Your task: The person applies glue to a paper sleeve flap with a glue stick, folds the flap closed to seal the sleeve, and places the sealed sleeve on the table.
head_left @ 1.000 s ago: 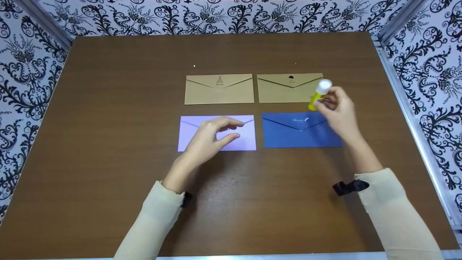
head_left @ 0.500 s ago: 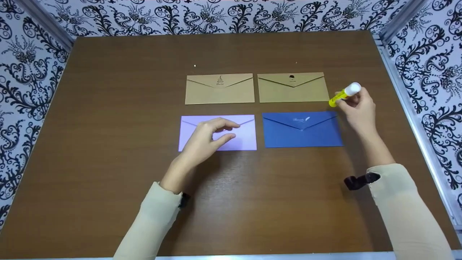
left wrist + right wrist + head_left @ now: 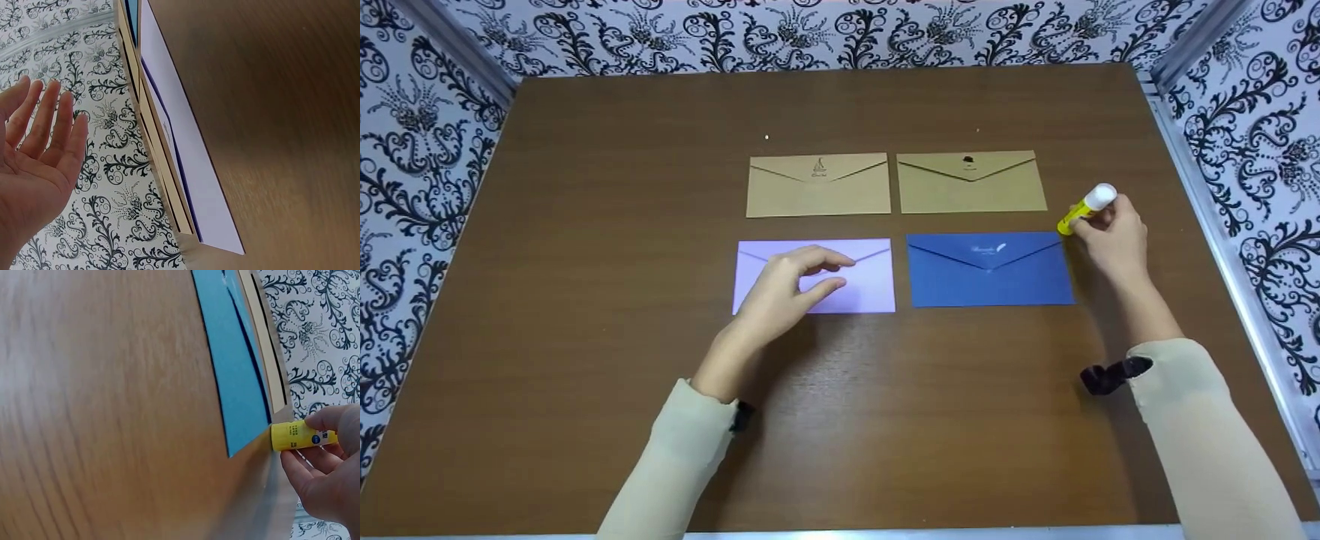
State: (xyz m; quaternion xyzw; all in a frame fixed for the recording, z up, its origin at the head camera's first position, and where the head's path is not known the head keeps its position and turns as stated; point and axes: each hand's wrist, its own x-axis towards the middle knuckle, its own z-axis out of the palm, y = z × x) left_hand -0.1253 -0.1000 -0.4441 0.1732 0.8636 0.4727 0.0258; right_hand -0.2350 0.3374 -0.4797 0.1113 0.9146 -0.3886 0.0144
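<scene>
In the head view my right hand [image 3: 1117, 240] pinches a yellow glue stick [image 3: 1081, 216] with a white cap, tilted, by the upper right corner of a blue envelope [image 3: 990, 281]. The right wrist view shows the glue stick [image 3: 295, 436] between thumb and fingers. Over a lilac envelope [image 3: 862, 292] hovers my left hand [image 3: 780, 296], fingers loosely bent and holding nothing; the left wrist view shows its palm [image 3: 39, 174] bare. Behind lie two more envelopes, a beige one [image 3: 817, 199] with a sailboat print and an olive-tan one [image 3: 971, 196] with a small dark print.
All the envelopes lie flat, flaps down, in two rows on a brown wooden table [image 3: 585, 300]. Patterned black-and-white cloth [image 3: 840, 37] surrounds the table at the back and sides. A tiny white speck [image 3: 766, 137] sits behind the beige envelope.
My right hand has carried the glue stick rightward, away from above the blue and olive-tan envelopes, then slightly toward me. My left hand has barely shifted.
</scene>
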